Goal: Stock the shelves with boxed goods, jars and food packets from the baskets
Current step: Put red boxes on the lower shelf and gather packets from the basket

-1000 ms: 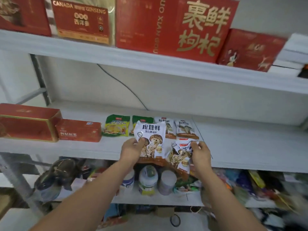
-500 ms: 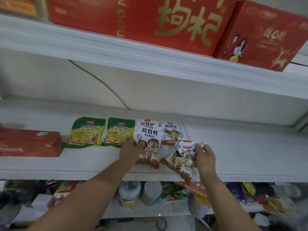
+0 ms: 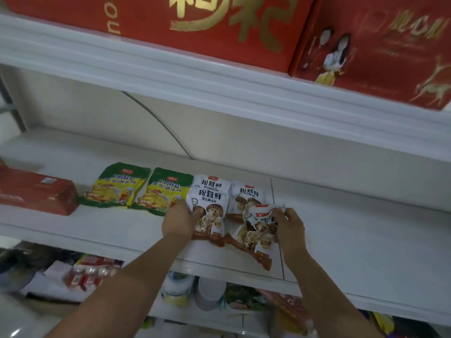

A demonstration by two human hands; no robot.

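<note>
While both hands worked at the front of the middle shelf (image 3: pixel 366 230), each was closed on a white mushroom packet. The left hand (image 3: pixel 177 222) gripped the first mushroom packet (image 3: pixel 210 206) at its left edge. Its thumb lay across the printed face, and the fingers were hidden beneath. This packet lay flat on the shelf with its brown bottom seam towards the front edge. It overlapped a like rear packet (image 3: pixel 212 184), of which only the top strip was seen.

The right hand (image 3: pixel 290 230) pinched the crumpled top of the second mushroom packet (image 3: pixel 256 234) with curled fingers. That packet sat skewed, its brown seam angled towards the front right and near the shelf edge. It partly covered a fourth mushroom packet (image 3: pixel 247 195) lying behind it. Whether the second packet rested fully on the shelf could not be told.

Just left of the mushroom packets lay two green-and-yellow packets (image 3: pixel 117 185) side by side, the nearer one touching the left hand. A red carton (image 3: pixel 36 193) stood further left, apart from them.

On the upper shelf (image 3: pixel 170 69) stood a large red box (image 3: pixel 214 23) with gold characters. Beside it, to the right, was a red box with a printed figure (image 3: pixel 380 50). The lower shelf (image 3: pixel 207 318) carried white jars (image 3: pixel 210 292) and red packs (image 3: pixel 90 273), all of them blurred.
</note>
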